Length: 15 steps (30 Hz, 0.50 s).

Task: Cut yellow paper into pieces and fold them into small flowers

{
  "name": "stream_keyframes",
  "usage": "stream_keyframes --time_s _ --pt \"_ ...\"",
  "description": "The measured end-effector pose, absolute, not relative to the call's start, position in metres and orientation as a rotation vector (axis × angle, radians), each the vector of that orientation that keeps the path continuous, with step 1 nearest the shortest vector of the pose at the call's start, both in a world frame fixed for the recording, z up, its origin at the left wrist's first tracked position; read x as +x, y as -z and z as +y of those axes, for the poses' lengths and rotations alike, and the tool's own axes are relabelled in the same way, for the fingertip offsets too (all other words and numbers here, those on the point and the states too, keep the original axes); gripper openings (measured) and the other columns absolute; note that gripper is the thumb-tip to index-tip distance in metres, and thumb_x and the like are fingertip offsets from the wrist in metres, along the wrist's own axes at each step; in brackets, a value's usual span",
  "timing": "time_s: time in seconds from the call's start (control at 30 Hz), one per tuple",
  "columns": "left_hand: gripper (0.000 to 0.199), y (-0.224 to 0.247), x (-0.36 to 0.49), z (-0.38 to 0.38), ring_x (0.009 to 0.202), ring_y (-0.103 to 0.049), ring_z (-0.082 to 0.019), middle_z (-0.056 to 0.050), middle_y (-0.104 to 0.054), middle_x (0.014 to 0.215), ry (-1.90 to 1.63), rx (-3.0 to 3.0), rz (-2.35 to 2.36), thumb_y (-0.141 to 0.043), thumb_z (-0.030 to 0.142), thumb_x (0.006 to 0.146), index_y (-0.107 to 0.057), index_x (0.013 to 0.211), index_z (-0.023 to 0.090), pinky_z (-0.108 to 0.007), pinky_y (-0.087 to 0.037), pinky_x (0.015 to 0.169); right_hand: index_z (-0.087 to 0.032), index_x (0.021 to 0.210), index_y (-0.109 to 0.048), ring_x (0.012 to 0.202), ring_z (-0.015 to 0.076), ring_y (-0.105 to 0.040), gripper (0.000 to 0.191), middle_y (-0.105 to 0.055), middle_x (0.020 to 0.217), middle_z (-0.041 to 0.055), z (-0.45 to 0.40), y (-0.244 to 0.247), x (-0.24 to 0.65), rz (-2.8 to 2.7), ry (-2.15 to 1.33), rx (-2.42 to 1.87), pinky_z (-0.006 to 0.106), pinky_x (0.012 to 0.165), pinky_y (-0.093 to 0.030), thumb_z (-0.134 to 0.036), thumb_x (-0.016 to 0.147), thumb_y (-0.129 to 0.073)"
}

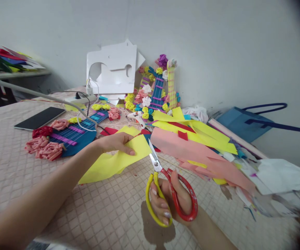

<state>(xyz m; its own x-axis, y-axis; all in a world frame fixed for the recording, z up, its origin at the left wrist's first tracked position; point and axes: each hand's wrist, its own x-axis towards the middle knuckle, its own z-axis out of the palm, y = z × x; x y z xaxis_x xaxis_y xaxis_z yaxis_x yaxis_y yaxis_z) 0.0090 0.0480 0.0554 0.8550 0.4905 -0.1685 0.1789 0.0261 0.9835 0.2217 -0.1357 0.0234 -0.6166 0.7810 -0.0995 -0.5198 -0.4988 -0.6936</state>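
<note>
Between the thumb and fingers of my left hand (117, 143) is a long yellow strip (136, 147) of paper or felt; its other end trails down toward the table. My right hand (165, 198) grips a pair of scissors (156, 163) with one yellow and one red handle loop. The blades are slightly parted and point up, with their tips at the strip's right end. I cannot tell whether the strip lies between them. Pink sheets (188, 149) and more yellow strips (209, 133) lie just beyond the scissors.
A guitar-shaped blue piece with flowers (74, 139) lies left, near a tablet (40, 118). A white glue gun (137, 118) rests mid-table. Flower-trimmed decorations (157, 90) and white boards (113, 66) lean on the wall. A cable (43, 93) crosses the left; a blue bag (246, 121) stands right.
</note>
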Motion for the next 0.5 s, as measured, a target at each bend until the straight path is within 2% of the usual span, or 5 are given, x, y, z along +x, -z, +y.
stream_keyframes --time_s 0.23,0.5 --pt "0.03 -0.0539 0.0058 0.0514 0.066 -0.067 -0.014 -0.005 -0.073 0.086 -0.254 1.478 0.54 -0.081 0.028 0.063 -0.069 0.088 0.018 -0.02 -0.051 0.056 -0.017 0.082 -0.05 0.036 0.0044 -0.031 0.067 -0.039 0.052 -0.0071 -0.1368 -0.0223 0.2187 -0.771 -2.148 -0.521 0.017 0.034 -0.035 -0.079 0.079 -0.025" --pt "0.03 -0.0535 0.0068 0.052 0.071 -0.068 -0.016 -0.006 -0.073 0.09 -0.251 1.521 0.5 -0.08 0.027 0.065 -0.069 0.091 0.018 -0.023 -0.054 0.063 -0.015 0.085 -0.052 0.04 0.0058 -0.037 0.072 -0.042 0.056 -0.0048 -0.1386 -0.0229 0.2181 -0.75 -2.164 -0.478 0.018 0.038 -0.038 -0.08 0.078 -0.022"
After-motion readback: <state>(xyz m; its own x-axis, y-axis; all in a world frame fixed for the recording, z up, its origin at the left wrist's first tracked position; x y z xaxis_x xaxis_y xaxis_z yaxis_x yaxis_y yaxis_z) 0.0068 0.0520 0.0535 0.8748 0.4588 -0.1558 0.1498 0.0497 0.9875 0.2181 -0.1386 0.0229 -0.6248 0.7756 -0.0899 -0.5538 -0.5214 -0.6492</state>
